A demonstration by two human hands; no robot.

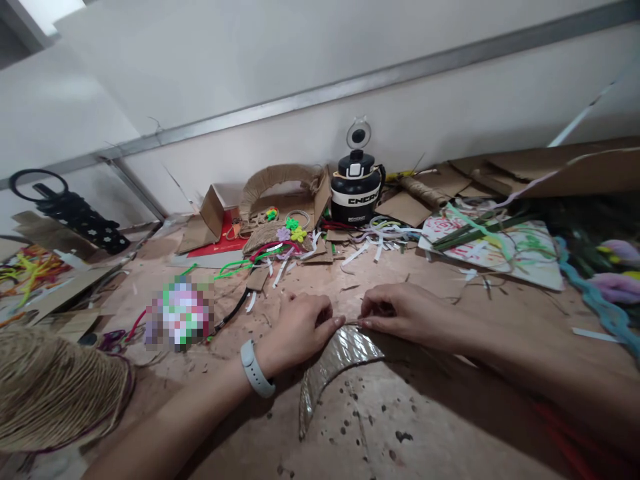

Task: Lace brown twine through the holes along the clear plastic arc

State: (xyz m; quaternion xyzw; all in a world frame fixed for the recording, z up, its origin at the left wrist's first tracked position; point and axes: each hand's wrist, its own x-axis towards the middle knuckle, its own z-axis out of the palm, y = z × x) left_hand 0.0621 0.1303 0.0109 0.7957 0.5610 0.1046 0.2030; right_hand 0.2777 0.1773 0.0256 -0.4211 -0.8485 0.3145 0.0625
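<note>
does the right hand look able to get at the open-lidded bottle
Probably yes: only low scraps seem to lie between the right hand and the bottle, though that hand is at the crescent.

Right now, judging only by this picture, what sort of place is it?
Probably a craft workspace. On the table are a big roll of twine, cut cardboard, and a shiny curved piece touched by the left hand and right hand.

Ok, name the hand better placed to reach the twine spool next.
Probably the left hand: it is nearer the twine spool, at the left; the right hand is farther across. Both touch the shiny curved piece.
</note>
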